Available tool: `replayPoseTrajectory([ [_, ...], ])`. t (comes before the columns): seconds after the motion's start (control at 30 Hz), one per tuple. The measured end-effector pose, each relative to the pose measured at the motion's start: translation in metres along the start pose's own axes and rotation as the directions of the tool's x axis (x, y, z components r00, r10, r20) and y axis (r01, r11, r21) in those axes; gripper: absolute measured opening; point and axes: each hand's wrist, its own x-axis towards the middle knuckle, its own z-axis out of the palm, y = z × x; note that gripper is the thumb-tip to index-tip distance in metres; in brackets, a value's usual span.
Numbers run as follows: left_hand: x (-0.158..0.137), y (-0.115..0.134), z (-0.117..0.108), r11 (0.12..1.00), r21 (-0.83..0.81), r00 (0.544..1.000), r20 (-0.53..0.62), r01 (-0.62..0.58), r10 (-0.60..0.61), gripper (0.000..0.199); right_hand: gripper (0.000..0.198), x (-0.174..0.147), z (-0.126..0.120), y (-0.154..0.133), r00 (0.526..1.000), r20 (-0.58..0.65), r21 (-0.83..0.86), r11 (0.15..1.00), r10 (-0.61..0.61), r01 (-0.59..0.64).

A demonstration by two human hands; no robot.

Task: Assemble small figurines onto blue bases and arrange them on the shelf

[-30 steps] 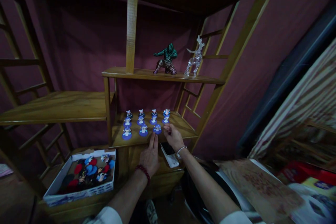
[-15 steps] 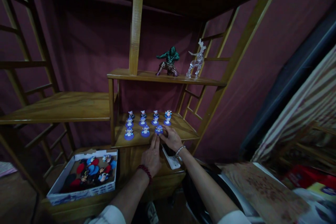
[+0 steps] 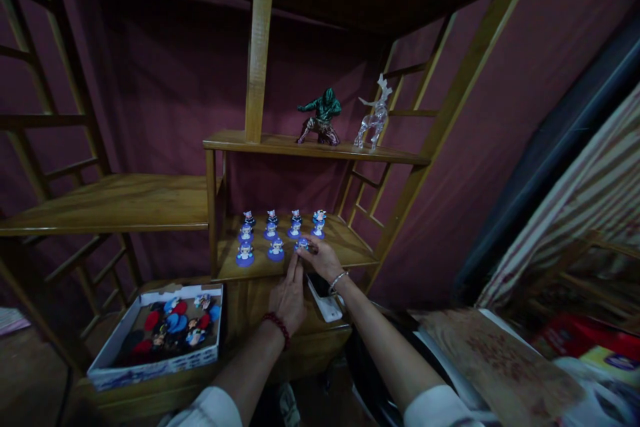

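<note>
Small figurines on purple round bases stand in rows on the lower wooden shelf (image 3: pixel 345 250). My right hand (image 3: pixel 324 260) has its fingers closed on the front-row figurine (image 3: pixel 301 244) at the right and partly covers it. My left hand (image 3: pixel 289 297) reaches up from below, fingers stretched out together, their tips at the shelf's front edge close to that figurine's base; whether they touch it I cannot tell. To the left in the same row stand a second figurine (image 3: pixel 276 249) and a third figurine (image 3: pixel 245 253).
A shallow cardboard box (image 3: pixel 155 372) of mixed figurines sits at lower left. Below my right hand lies a white phone-like object (image 3: pixel 327 307). A green-and-bronze crouching figure (image 3: pixel 323 117) and a clear deer figurine (image 3: pixel 373 123) stand on the upper shelf (image 3: pixel 280 144).
My right hand has shifted slightly up and left, its fingers now over more of the front-right figurine. My left hand has barely moved.
</note>
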Motion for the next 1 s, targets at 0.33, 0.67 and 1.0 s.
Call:
replayPoseTrajectory([
  [0.33, 0.000, 0.003, -0.008, 0.999, 0.053, 1.000, -0.007, -0.009, 0.009, 0.076, 0.019, 0.005, -0.004, 0.005, 0.999, 0.026, -0.091, 0.996, 0.019, -0.016],
  [0.67, 0.002, 0.000, -0.003, 0.999, 0.032, 0.999, -0.038, -0.029, 0.030, 0.077, 0.019, 0.006, -0.007, 0.004, 0.995, 0.029, -0.199, 0.975, -0.091, 0.095],
  [1.0, 0.003, -0.002, 0.001, 1.000, 0.027, 1.000, -0.024, -0.006, 0.007, 0.084, 0.021, 0.007, -0.002, 0.017, 0.989, -0.010, -0.196, 0.970, -0.151, 0.146],
])
